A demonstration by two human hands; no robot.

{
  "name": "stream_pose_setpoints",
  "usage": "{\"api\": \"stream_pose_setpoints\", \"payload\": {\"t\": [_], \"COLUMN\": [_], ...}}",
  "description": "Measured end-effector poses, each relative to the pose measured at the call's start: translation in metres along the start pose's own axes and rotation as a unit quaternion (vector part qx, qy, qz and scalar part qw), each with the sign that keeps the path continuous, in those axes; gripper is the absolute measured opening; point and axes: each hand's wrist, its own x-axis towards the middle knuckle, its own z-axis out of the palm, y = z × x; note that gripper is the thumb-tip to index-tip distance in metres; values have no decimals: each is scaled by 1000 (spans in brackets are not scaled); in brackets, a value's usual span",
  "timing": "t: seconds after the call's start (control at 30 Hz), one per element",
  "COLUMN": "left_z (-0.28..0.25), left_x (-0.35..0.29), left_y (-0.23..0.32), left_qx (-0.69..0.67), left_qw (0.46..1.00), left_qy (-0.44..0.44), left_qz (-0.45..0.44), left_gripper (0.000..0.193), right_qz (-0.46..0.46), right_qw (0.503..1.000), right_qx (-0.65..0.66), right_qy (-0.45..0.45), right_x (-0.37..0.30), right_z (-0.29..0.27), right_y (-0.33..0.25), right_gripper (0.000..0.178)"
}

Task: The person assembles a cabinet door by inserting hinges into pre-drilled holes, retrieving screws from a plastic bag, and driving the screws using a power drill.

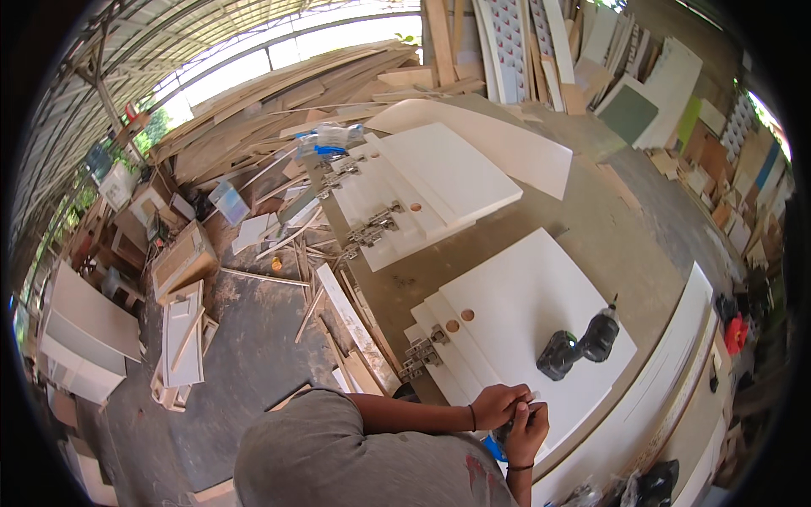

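Observation:
My left hand [502, 406] and my right hand [526, 432] are close together at the near edge of a white panel stack [524, 296]. Both are closed, with the fingers curled. Between them shows part of a dark object [503, 433], mostly covered by my right hand; its kind is hidden. Something blue [494, 448] shows just below it. A black cordless drill [583, 342] lies on the panels, beyond my hands and to the right. Metal cabinet hinges [422, 353] stick out from the stack's left edge, near two round holes.
A second white panel stack [431, 182], also with hinges [372, 228], lies farther back on the brown worktable [591, 224]. Wood offcuts [304, 270] litter the floor at left, near a wooden box [183, 260]. Long white boards [642, 397] lie at right, and boards [329, 80] are piled behind.

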Motion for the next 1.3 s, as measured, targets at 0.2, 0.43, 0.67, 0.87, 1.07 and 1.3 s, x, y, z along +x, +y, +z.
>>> {"api": "stream_pose_setpoints", "payload": {"t": [0.2,0.43,0.67,0.87,1.07,1.3], "left_z": [-12,-29,-33,-34,-17,2], "left_x": [15,35,42,42,42,9], "left_y": [8,21,2,-12,-40,-157], "left_qx": [20,25,-52,17,-62,73], "left_qw": [999,999,995,989,970,970], "left_qy": [9,-5,-75,-148,-229,-161], "left_qz": [32,48,-40,-12,-56,165], "left_gripper": [15,24,35,42,36,21], "right_qz": [-101,-169,-161,-41,-86,-336], "right_qw": [992,984,986,992,980,882], "right_qx": [-67,-39,-38,-88,-117,-36], "right_qy": [32,23,-17,-77,-136,-328], "right_x": [8,18,15,25,19,7], "right_z": [8,9,21,11,8,6], "right_y": [-5,-23,-31,-29,-16,-74], "right_gripper": [31,30,24,27,27,10]}}
